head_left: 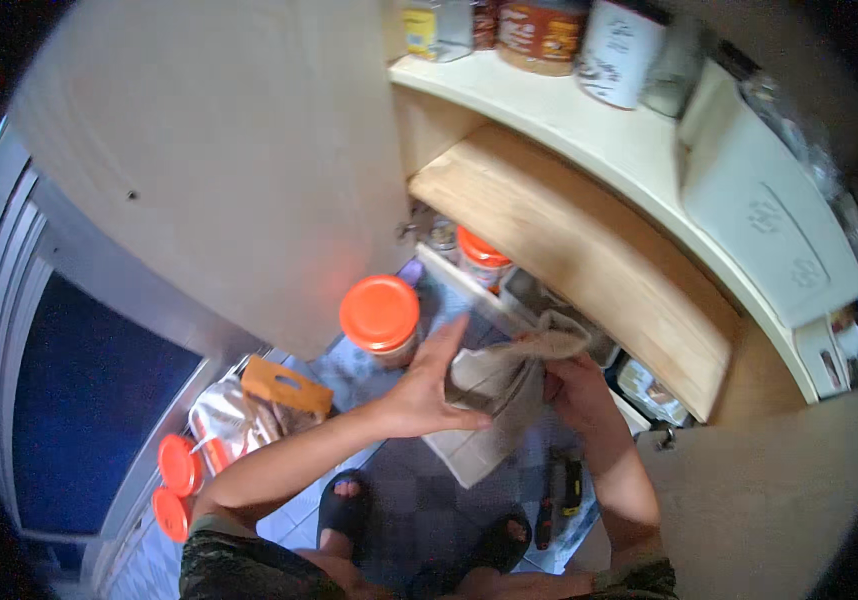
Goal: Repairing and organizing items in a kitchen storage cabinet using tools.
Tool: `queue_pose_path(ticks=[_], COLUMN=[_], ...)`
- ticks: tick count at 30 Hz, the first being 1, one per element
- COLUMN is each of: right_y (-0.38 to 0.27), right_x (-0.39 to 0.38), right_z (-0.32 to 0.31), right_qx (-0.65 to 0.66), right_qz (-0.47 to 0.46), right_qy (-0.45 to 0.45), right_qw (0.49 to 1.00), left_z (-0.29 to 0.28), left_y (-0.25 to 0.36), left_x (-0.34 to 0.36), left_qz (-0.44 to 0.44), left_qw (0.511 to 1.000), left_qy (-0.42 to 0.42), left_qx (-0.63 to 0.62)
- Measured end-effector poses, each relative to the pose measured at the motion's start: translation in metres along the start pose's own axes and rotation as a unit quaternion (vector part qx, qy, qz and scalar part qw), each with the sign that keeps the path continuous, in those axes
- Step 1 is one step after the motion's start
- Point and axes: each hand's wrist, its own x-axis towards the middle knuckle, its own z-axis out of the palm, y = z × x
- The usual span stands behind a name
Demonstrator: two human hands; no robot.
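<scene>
A beige cloth bag (504, 395) with a gathered, twisted neck hangs tilted in front of the cupboard. My right hand (584, 392) is closed on it just below the neck, with some fingers hidden behind the cloth. On the bag's other side, my left hand (424, 395) has its thumb and fingers spread wide. The left thumb tip lies over the bag's side; whether it presses on it I cannot tell. Left of the bag stands a jar with an orange lid (380, 314).
An open cupboard has a wooden shelf (569, 260), with another orange-lidded jar (484, 248) below. Cupboard doors (219, 170) stand open on both sides. Jars (541, 38) line the counter. Packages (239, 415) and orange lids (180, 465) lie at left. Tools (571, 488) rest on the floor.
</scene>
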Motion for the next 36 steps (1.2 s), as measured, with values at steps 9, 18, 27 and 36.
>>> queue_pose_path(ticks=[9, 18, 27, 36], right_y=[0.024, 0.019, -0.097, -0.08], right_x=[-0.027, -0.058, -0.081, 0.001], right_z=[-0.017, -0.035, -0.074, -0.181], right_qx=[-0.264, -0.217, -0.729, -0.571], right_qz=[0.047, -0.096, -0.026, 0.152], right_qy=[0.186, 0.359, 0.574, 0.685], right_qw=[0.945, 0.903, 0.373, 0.427], left_z=[0.036, 0.007, -0.018, -0.024], left_y=[0.0, -0.026, -0.058, -0.09], left_x=[0.038, -0.002, -0.011, 0.018], left_qz=[-0.135, -0.327, -0.319, -0.187], left_qw=[0.913, 0.767, 0.848, 0.945], left_qy=[-0.013, -0.101, -0.044, -0.017], left_qx=[-0.385, -0.543, -0.421, -0.267])
